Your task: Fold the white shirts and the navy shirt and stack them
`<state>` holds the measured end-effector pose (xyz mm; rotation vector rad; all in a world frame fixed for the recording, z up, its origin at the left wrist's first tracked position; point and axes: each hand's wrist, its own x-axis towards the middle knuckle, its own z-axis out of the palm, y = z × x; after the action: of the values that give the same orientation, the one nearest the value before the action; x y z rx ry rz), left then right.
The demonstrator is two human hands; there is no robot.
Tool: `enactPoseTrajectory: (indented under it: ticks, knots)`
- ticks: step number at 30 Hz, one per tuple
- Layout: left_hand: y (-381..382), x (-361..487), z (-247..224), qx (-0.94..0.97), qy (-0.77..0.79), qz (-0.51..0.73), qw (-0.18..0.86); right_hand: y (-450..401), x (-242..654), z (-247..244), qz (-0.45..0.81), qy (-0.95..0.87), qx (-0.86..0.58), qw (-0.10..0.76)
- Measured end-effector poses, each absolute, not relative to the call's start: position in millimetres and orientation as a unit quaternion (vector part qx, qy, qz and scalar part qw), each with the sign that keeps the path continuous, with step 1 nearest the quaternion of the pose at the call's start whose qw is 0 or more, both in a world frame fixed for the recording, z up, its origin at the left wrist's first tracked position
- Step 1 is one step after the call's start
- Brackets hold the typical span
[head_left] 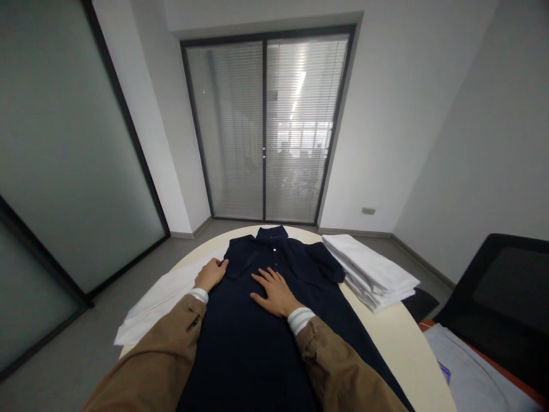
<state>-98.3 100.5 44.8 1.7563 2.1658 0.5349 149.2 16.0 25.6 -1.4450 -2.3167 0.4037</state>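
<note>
A navy polo shirt [253, 337] lies spread front side up, its collar toward the far edge of the table and its hem running out of view below me. My left hand [211, 274] pinches the edge of the sleeve on the left side of the shirt, thumb and fingers closed on the cloth. Flat on the chest, a little below the button placket, rests my right hand [275, 293] with its fingers spread. The sleeve on the right lies loose, pointing toward a stack of folded white cloth [369, 269].
The round cream table [398, 337] carries everything. White cloth [158, 300] hangs over its left edge. A black chair [506, 297] stands at right, near a grey-white item [467, 366] on something orange. A glazed partition with blinds [266, 131] is ahead.
</note>
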Motion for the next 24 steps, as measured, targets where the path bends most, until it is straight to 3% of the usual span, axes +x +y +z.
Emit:
enactPoseTrajectory:
  ticks: [12, 19, 24]
  knots:
    - [51, -120, 65, 0.687, 0.708, 0.152, 0.060, 13, 150, 26, 0.148, -0.826, -0.515, 0.177]
    - [34, -128, 50, 0.701, 0.686, 0.191, 0.045, 11, 150, 25, 0.148, -0.825, -0.519, 0.169]
    - [31, -126, 30, 0.685, 0.686, 0.211, 0.122, 10, 150, 23, 0.151, -0.824, -0.520, 0.167]
